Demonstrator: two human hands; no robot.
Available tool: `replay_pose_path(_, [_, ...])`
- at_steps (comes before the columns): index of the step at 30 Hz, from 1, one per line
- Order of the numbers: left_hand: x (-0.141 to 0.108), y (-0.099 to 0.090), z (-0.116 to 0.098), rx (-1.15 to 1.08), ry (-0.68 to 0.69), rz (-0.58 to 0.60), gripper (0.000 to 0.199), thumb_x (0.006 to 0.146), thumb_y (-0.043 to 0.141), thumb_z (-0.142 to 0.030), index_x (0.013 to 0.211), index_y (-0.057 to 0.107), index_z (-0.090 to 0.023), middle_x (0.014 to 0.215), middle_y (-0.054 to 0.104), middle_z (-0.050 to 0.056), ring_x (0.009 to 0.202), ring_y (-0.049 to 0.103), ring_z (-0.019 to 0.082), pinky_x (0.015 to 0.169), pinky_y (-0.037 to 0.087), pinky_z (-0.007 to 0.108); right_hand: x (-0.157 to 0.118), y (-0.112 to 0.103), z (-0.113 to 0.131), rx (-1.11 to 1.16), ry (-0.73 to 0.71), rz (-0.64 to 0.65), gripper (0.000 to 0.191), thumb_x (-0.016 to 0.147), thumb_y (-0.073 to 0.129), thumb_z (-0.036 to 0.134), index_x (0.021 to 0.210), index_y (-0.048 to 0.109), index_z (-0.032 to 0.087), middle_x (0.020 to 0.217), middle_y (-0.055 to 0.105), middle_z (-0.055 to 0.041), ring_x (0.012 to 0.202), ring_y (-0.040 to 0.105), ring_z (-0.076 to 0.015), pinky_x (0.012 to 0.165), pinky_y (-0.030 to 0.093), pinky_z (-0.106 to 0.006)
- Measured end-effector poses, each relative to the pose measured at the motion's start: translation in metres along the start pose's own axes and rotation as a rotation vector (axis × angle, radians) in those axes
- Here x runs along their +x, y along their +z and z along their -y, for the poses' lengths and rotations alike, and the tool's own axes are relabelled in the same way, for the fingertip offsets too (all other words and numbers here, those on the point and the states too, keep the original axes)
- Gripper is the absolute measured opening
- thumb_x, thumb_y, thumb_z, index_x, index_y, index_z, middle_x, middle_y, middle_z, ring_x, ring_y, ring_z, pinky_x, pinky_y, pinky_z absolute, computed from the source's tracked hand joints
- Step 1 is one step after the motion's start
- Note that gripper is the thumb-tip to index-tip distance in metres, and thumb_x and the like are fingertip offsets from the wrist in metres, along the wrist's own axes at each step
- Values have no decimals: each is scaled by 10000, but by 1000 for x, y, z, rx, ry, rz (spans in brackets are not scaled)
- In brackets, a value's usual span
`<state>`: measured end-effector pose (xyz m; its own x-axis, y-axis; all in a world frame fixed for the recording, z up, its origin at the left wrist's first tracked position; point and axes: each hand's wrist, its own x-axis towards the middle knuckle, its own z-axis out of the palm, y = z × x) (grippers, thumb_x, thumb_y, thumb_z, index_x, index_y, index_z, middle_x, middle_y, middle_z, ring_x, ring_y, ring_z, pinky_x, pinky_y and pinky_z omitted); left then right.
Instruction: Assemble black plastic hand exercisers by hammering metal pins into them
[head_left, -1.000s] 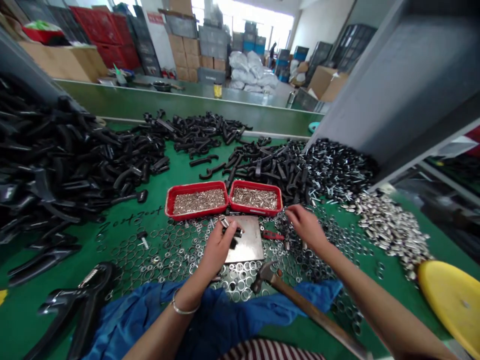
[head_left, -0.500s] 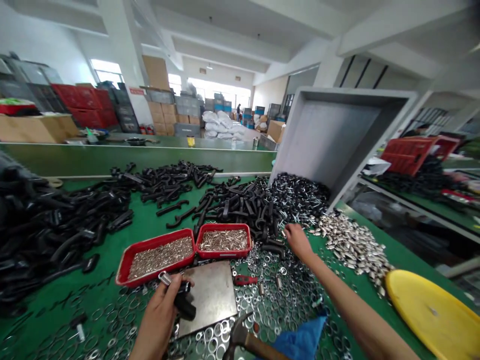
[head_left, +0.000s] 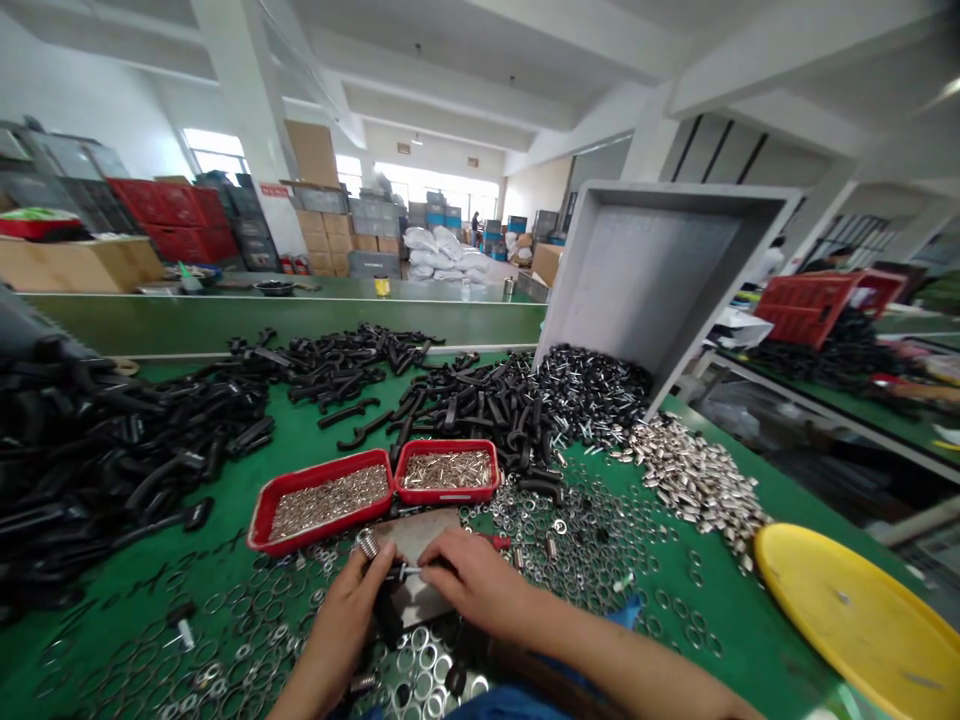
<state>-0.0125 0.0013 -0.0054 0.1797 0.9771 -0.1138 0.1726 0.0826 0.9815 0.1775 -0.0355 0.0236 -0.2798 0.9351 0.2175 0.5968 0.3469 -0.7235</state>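
Observation:
My left hand (head_left: pixel 341 612) is closed round a black handle-like part (head_left: pixel 387 612), with a ridged metal piece like a coil spring (head_left: pixel 367 543) showing above the thumb. My right hand (head_left: pixel 476 578) pinches a small silver pin (head_left: pixel 410 570) whose tip meets the black part; its far end is hidden by the fingers. Both hands are above a flat metal plate (head_left: pixel 427 608). Behind the plate stand two red trays, the left tray (head_left: pixel 257 525) and the right tray (head_left: pixel 450 494), filled with small metal pieces. A red-handled tool (head_left: pixel 501 542) lies partly behind my right hand.
Metal rings (head_left: pixel 424 660) are strewn across the green table. Black wrench-shaped parts (head_left: pixel 135 440) are heaped left and behind. A tilted grey bin (head_left: pixel 652 270) stands behind black-headed bolts (head_left: pixel 592 390). Silver cylinders (head_left: pixel 697 480) and a yellow lid-like disc (head_left: pixel 855 610) are at right.
My right hand has come from the bolt pile back to my left hand, bringing a silver pin to the black part. My left hand has shifted slightly right.

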Motion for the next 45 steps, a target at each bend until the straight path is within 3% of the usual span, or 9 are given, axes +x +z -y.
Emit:
replay_pose_path(5, [-6, 5, -12, -140, -63, 1, 426, 767, 666, -524, 1046, 684, -202, 1155, 702, 59, 1081, 646, 271, 919, 520, 361, -5, 12, 2, 55, 104, -45, 294, 834, 693, 227, 1101, 576, 195, 929, 631, -27, 816, 597, -182, 774, 505, -321])
replay_pose_path(14, [-15, 9, -23, -265, -170, 44, 522, 790, 652, -569, 1136, 622, -180, 1037, 720, 81, 890, 693, 250, 733, 558, 338, -12, 9, 6, 27, -235, -53, 236, 958, 510, 240, 1185, 563, 205, 1174, 589, -109, 1126, 551, -217, 990, 470, -392])
replay_pose_path(22, [0, -1, -8, 244, 184, -100, 448, 809, 568, -615, 981, 637, -207, 1006, 709, 70, 982, 654, 289, 913, 487, 386, 2, 34, -3, 466, 323, 50, 348, 908, 550, 554, 921, 495, 211, 772, 567, 10, 634, 547, -136, 569, 474, -263])
replay_pose_path(26, [0, -8, -1, 306, 287, 43, 370, 876, 524, -566, 948, 652, -226, 919, 704, 36, 871, 662, 235, 822, 501, 307, 1, 31, -8, 827, 490, 560, 750, 907, 37, 762, 799, 518, 196, 579, 508, 11, 409, 456, -122, 425, 402, -262])
replay_pose_path(28, [0, -11, 0, 327, 282, 69, 372, 870, 533, -573, 910, 652, -222, 865, 697, 32, 818, 656, 229, 785, 501, 299, 0, 29, -9, 720, 489, 574, 818, 892, 17, 780, 811, 562, 175, 593, 551, -16, 407, 470, -126, 426, 392, -262])
replay_pose_path(33, [-1, -14, 6, 273, 268, -13, 370, 903, 501, -549, 947, 643, -210, 1008, 703, 60, 950, 659, 238, 889, 487, 313, 2, 30, -9, 228, 247, 105, 583, 836, 511, 738, 1001, 587, 184, 966, 656, -102, 833, 604, -215, 673, 478, -310])
replay_pose_path(37, [-5, -18, 11, 292, 333, 49, 350, 902, 524, -530, 959, 644, -206, 1017, 699, 60, 916, 660, 222, 862, 501, 304, 5, 31, -11, 470, 321, 465, 763, 956, 36, 688, 818, 573, 164, 706, 630, -65, 531, 541, -147, 532, 451, -284])
replay_pose_path(42, [-2, -22, 12, 286, 335, -9, 393, 902, 506, -557, 975, 647, -198, 1046, 703, 67, 988, 665, 235, 911, 512, 325, 3, 27, -6, 220, 224, 206, 624, 854, 486, 738, 1047, 609, 157, 1027, 665, -114, 821, 614, -191, 690, 470, -286])
replay_pose_path(45, [-4, -22, 12, 306, 361, 41, 383, 912, 494, -552, 951, 644, -202, 989, 699, 61, 940, 664, 228, 859, 525, 318, 1, 28, -4, 389, 248, 482, 752, 982, 84, 658, 939, 629, 141, 830, 687, -99, 611, 596, -149, 584, 462, -271])
